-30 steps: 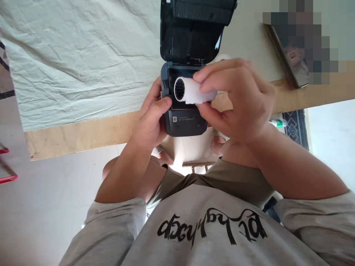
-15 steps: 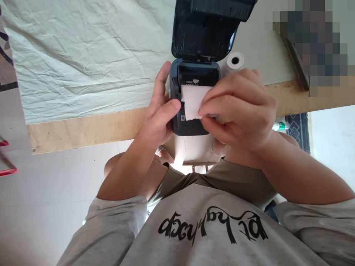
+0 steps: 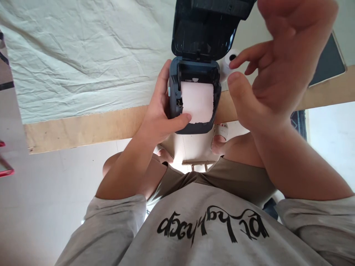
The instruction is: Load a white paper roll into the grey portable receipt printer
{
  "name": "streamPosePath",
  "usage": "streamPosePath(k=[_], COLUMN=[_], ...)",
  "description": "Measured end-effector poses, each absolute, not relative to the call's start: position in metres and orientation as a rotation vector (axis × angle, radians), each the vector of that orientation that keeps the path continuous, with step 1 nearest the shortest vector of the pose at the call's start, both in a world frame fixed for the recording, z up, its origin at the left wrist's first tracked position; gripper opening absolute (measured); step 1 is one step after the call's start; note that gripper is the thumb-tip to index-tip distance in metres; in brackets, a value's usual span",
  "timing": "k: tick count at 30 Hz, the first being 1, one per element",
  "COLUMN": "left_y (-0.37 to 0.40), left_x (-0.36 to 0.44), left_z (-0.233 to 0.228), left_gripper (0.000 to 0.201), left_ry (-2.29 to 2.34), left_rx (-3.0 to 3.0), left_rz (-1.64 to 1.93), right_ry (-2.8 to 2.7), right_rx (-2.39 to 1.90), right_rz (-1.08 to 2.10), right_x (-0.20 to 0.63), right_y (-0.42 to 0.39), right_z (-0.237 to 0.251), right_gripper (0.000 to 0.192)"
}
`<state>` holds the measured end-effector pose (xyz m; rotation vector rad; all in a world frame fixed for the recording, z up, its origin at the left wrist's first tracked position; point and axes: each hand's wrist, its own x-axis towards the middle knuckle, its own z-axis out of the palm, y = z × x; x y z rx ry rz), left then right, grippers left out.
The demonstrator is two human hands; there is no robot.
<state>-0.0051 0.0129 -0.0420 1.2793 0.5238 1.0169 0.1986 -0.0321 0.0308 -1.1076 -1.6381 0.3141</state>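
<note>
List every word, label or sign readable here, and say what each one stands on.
Black script lettering on the grey shirt: seen upside down, cannot be read with certainty.
Small white print and a mark on the label inside the printer, above the paper: too small to read.
Nothing else carries text.

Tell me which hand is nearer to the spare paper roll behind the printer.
Right. The right hand hovers open beside the spare paper roll, a fingertip just over its core. The left hand grips the printer, thumb on the paper strip, farther away.

Bright even daylight, soft shadows, glare at right edge, near raised hand slightly blurred
</note>
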Motion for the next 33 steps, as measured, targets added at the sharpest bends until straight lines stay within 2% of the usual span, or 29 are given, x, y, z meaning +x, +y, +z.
streamPosePath(k=[2,9,13,15,17,19,25,33], left_y=[0.012,0.011,0.011,0.007,0.001,-0.005,-0.012,-0.012], left_x=[-0.006,-0.006,-0.005,-0.004,-0.003,-0.002,-0.001,-0.003], left_z=[-0.039,-0.040,-0.037,-0.028,-0.017,-0.006,0.008,0.007], left_gripper=[0.107,0.110,0.112,0.097,0.056,0.038,0.038,0.033], left_ry=[0.549,0.680,0.593,0.525,0.589,0.570,0.710,0.650], left_rx=[1.283,1.280,1.263,1.219,1.172,1.143,1.082,1.014], left_rz=[0.997,0.979,1.023,1.041,0.983,1.016,0.949,0.958], right_ry=[-1.666,-1.540,-1.656,-1.707,-1.737,-1.746,-1.620,-1.621], right_rx=[-1.086,-1.203,-1.103,-1.101,-1.112,-1.105,-1.042,-0.996], right_rz=[0.341,0.349,0.501,0.629,0.722,0.788,1.090,1.081], right_x=[0.200,0.197,0.196,0.195,0.194,0.192,0.190,0.188], right_y=[-0.031,-0.038,-0.039,-0.038,-0.038,-0.038,-0.036,-0.034], right_z=[0.031,0.036,0.030,0.027,0.025,0.024,0.019,0.016], right_gripper=[0.050,0.032,0.037,0.042,0.044,0.047,0.054,0.052])
